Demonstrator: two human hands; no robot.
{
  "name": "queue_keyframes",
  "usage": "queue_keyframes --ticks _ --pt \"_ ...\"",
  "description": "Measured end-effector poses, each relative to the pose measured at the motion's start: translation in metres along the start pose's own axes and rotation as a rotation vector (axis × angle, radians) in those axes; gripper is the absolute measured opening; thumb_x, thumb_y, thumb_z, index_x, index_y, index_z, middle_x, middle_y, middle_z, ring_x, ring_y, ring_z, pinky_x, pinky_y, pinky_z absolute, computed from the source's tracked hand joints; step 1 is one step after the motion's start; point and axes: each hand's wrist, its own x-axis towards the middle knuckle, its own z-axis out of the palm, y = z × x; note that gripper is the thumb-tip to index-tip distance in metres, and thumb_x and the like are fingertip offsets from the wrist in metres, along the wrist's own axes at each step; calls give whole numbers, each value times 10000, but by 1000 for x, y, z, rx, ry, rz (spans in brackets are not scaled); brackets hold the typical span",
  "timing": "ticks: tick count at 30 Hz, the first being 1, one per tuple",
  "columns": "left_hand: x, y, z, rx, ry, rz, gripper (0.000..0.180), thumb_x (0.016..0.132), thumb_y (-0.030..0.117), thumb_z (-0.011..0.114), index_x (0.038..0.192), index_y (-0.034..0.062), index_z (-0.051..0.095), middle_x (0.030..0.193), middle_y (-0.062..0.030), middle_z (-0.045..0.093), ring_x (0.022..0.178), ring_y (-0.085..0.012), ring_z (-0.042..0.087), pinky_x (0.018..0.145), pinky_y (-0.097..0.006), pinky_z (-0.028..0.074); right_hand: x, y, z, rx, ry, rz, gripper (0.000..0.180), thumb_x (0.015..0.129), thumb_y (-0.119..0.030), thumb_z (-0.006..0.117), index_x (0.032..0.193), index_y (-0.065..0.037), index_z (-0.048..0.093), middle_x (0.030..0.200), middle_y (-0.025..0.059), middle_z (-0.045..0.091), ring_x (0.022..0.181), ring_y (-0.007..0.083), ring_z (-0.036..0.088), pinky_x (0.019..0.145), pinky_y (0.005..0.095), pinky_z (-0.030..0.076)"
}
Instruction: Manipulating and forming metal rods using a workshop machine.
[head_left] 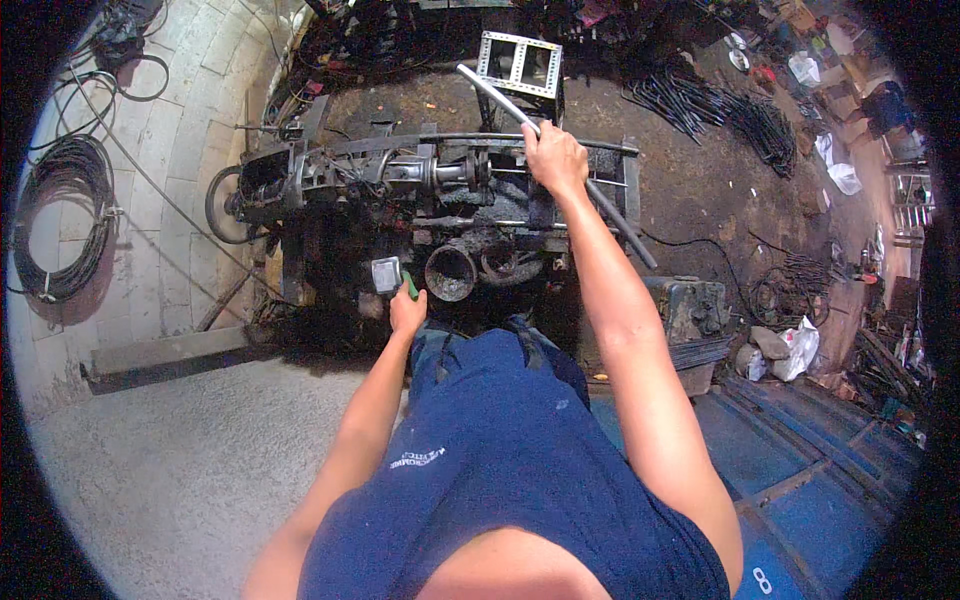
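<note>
My right hand (557, 158) is wrapped round a long grey metal pipe (497, 97). The pipe slants from the far middle down to the right, over the right end of a dark, greasy machine (405, 172). In front of that machine, nearer to me, my left hand (408, 310) is closed on the green handle of a tool with a square, pale head (386, 275); its exact kind is unclear. Just right of this tool is the machine's round, open metal mouth (451, 273). The pipe's lower end reaches past my right forearm.
Beyond the machine stands a perforated metal frame (520, 64). Many dark rods (690, 105) lie on the floor at the far right. A coil of black cable (65, 215) hangs on the left wall. A grey metal box (688, 305) and white bags (797, 350) are at the right.
</note>
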Motion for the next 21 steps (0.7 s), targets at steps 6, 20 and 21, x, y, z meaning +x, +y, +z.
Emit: queue_keyframes --ticks 6,20,21 --pt "2 -3 1 -19 20 0 559 813 334 646 1282 46 553 1049 -268 646 989 -423 620 858 -482 495 2 3 -5 6 -26 2 461 951 -466 443 927 -41 619 910 207 678 861 397 654 768 513 502" --pt "-1 3 -1 2 13 -21 557 813 332 652 1261 17 554 1027 -285 644 982 -439 615 851 -486 495 1 -6 0 -16 -20 6 458 955 -456 439 933 -37 624 900 202 681 844 391 660 757 501 511" --pt "-1 4 -1 1 12 -22 557 813 332 652 1261 17 554 1027 -285 644 982 -439 615 851 -486 495 0 -5 0 -15 -9 4 454 954 -454 441 926 -38 621 896 202 681 837 391 660 751 502 511"
